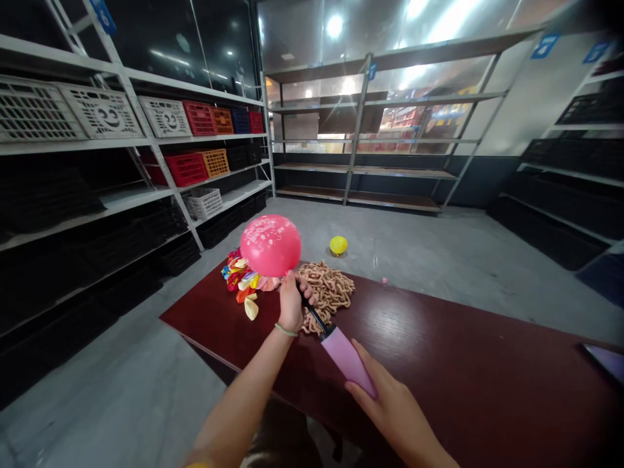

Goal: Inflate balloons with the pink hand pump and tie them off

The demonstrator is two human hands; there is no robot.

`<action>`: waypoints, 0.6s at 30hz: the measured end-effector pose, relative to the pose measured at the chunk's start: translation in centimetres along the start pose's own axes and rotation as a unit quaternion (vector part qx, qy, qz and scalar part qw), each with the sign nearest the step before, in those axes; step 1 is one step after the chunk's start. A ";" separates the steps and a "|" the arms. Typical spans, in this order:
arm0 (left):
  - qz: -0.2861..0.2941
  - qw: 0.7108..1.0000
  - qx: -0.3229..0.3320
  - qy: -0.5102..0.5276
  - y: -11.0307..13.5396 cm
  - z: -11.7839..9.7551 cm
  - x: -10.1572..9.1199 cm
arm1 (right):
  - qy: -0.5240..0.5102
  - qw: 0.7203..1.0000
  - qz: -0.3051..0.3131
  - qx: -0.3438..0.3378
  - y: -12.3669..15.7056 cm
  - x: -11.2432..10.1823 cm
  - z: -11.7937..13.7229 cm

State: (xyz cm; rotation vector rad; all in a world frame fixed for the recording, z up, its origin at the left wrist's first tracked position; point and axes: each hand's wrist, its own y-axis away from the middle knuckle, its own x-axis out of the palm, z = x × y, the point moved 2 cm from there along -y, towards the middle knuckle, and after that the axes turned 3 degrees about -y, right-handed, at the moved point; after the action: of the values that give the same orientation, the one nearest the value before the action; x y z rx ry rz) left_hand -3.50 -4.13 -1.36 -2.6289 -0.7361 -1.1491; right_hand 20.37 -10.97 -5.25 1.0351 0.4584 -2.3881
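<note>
A pink balloon (271, 246) with a pale print is puffed up above the table's far left part. My left hand (292, 302) is closed round the balloon's neck and the black end of a hand balloon pump. My right hand (387, 400) grips the pump's light purple barrel (348, 361), and a black rod shows between the two hands. Limp balloons (248, 281) in several colours lie in a heap to the left of my left hand. Just beyond and right of that hand is a pile of tan, curled pieces (329, 289), partly hidden by it.
The dark red table (439, 364) runs across the front, with a flat dark-edged device (604, 361) at its right end. A small yellow balloon (338, 245) rests on the grey floor past the table. Racks with crates (188, 170) line the left; metal shelving (358, 130) stands behind.
</note>
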 end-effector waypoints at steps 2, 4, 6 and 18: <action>-0.001 1.000 0.005 0.006 -0.5 -0.4 0.1 | 0.011 1.000 -0.002 0.000 0.8 -0.6 -0.5; -0.002 1.000 0.011 0.013 -0.3 -0.3 0.3 | 0.021 1.000 -0.005 0.000 1.1 -1.0 -0.6; -0.004 1.000 0.012 0.015 0.5 0.3 0.5 | 0.024 1.000 -0.006 0.005 0.9 -1.0 -0.3; -0.019 1.000 0.001 0.010 0.1 -0.2 -0.4 | 0.030 0.999 0.028 -0.023 0.2 -1.1 0.1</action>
State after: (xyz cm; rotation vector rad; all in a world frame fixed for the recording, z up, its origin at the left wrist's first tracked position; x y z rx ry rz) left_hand -3.80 -4.40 -1.51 -2.6093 -0.7849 -1.1823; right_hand 21.05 -10.85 -4.38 1.0860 0.4978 -2.2929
